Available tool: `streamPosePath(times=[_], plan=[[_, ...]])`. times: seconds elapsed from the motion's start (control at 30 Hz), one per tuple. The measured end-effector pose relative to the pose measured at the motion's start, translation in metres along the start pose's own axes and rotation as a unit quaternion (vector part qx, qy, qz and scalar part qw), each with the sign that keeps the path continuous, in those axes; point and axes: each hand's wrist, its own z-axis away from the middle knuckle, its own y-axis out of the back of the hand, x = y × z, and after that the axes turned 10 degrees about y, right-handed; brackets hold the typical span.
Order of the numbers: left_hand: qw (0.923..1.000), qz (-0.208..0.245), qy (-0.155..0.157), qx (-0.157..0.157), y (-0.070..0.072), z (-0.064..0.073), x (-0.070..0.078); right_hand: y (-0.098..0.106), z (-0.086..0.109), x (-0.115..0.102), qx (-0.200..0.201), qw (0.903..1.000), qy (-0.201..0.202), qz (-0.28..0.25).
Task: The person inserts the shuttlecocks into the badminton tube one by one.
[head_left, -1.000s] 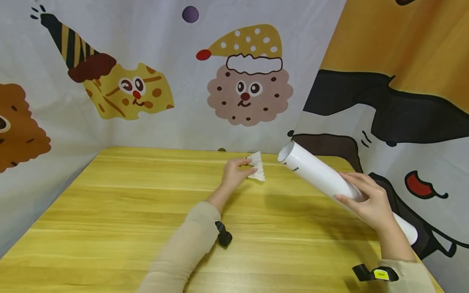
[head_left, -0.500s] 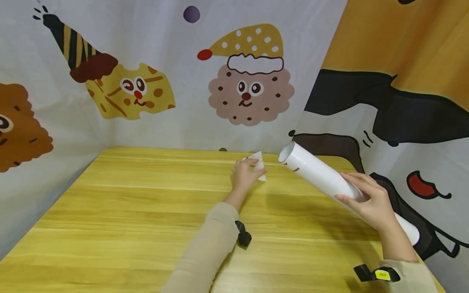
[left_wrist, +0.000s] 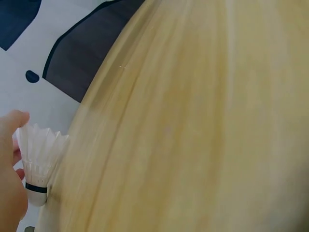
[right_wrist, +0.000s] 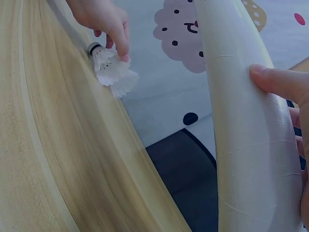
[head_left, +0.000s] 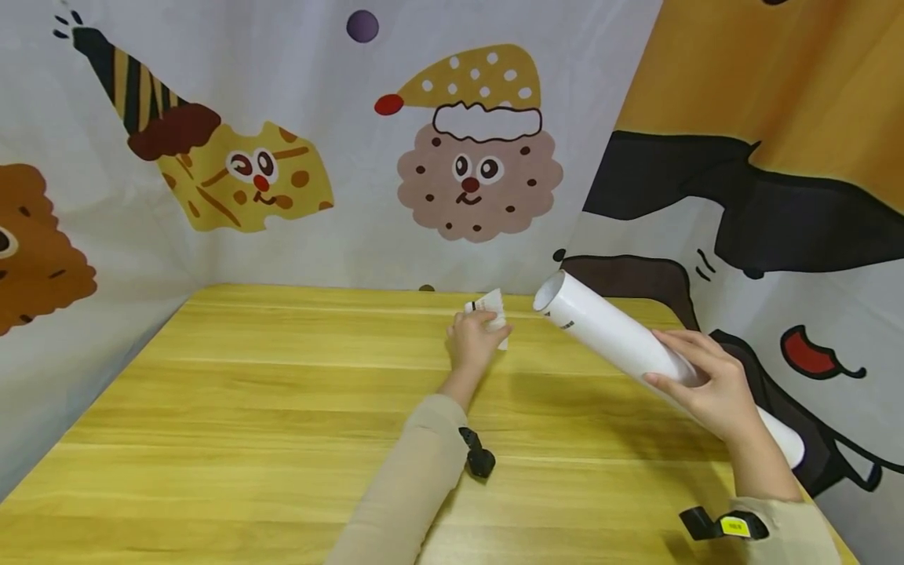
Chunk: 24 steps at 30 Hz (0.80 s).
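Observation:
A white shuttlecock [left_wrist: 41, 150] with a black band lies on its side near the far edge of the wooden table [head_left: 282, 408]. My left hand [head_left: 475, 341] pinches it, thumb on one side of the feathers and fingers on the other; in the head view the hand covers its middle. The right wrist view shows white feathers [right_wrist: 124, 84] beyond the thumb; I cannot tell whether they belong to a second shuttlecock. To the right, my right hand [head_left: 713, 384] grips a long white tube [head_left: 614, 329] above the table, its mouth tilted up toward the left hand. The inside of the tube is mostly hidden.
A white curtain [head_left: 353, 251] printed with cartoon food figures hangs right behind the table's far edge and along both sides. Black cameras [head_left: 479, 459] are strapped to both wrists. The tube's rear end [head_left: 791, 447] reaches past the table's right edge.
My left hand has moved slightly right, and its fingers have closed on the shuttlecock. More of the black band shows now. The right hand and the tube have stayed nearly still.

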Motion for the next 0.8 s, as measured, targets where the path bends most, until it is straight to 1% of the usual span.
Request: streamPosePath(times=[0.13, 0.27, 0.47, 0.53, 0.67, 0.8], plan=[[0.9995, 0.025, -0.017, 0.004, 0.001, -0.001, -0.002, 0.000, 0.000, 0.001, -0.001, 1.0000, 0.003, 0.002], [0.9987, 0.041, -0.030, 0.005, 0.003, -0.001, -0.002, -0.001, 0.000, 0.001, -0.003, 1.0000, 0.005, 0.003], [0.9982, 0.057, -0.018, 0.005, 0.006, 0.002, -0.005, -0.001, 0.000, 0.003, -0.002, 0.9999, 0.008, 0.006], [0.9975, 0.067, -0.022, 0.007, 0.008, 0.003, -0.006, -0.001, 0.000, 0.003, -0.003, 0.9999, 0.008, 0.007], [0.9946, 0.090, -0.047, 0.020, 0.012, 0.004, -0.009, -0.002, 0.000, 0.002, -0.005, 0.9999, 0.007, 0.009], [0.9913, 0.101, -0.073, 0.043, 0.017, 0.003, -0.011, -0.001, 0.000, 0.002, -0.005, 1.0000, 0.002, 0.008]])
